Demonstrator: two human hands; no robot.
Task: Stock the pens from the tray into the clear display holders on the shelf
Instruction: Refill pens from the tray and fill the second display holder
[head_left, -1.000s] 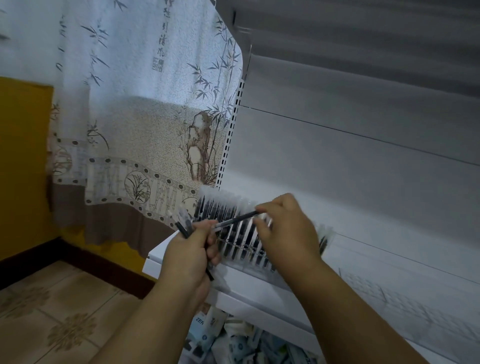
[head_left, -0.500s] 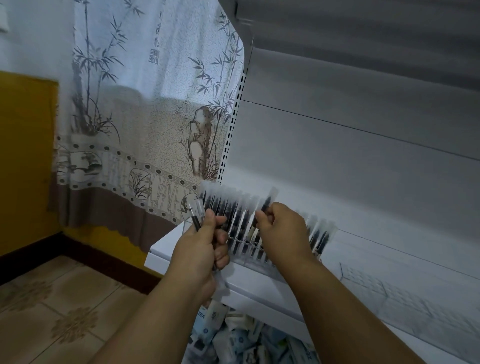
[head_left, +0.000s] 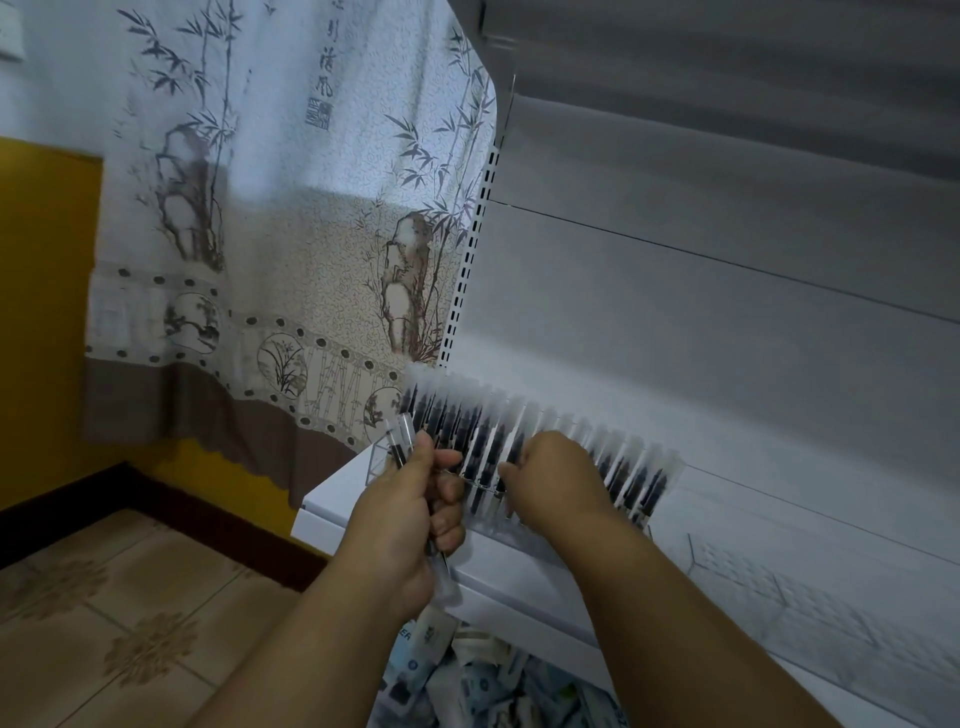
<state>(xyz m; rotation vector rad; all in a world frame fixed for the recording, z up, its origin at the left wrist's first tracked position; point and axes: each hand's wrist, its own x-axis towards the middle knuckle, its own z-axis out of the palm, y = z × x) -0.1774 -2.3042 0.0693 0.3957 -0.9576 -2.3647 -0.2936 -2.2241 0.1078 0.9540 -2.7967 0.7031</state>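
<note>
A clear display holder (head_left: 644, 483) stands on the white shelf (head_left: 332, 512), filled with a row of several black pens with frosted caps (head_left: 457, 415). My left hand (head_left: 410, 514) grips a small bunch of pens (head_left: 401, 441), their clear caps sticking up above my fist. My right hand (head_left: 556, 475) is at the middle of the holder, fingers curled round one pen (head_left: 514, 447) that stands nearly upright in the row. The tray is not in view.
A bamboo-print curtain (head_left: 291, 218) hangs to the left of the shelf. The grey back panel (head_left: 727, 312) rises behind the holder. Below the shelf lie several packaged items (head_left: 467, 675). An empty clear holder (head_left: 805, 587) sits further right. Tiled floor (head_left: 104, 623) lies at lower left.
My right hand took a pen from the left hand's bunch, swung it upright and lowered it into the middle of the row. The left hand lifted its bunch slightly.
</note>
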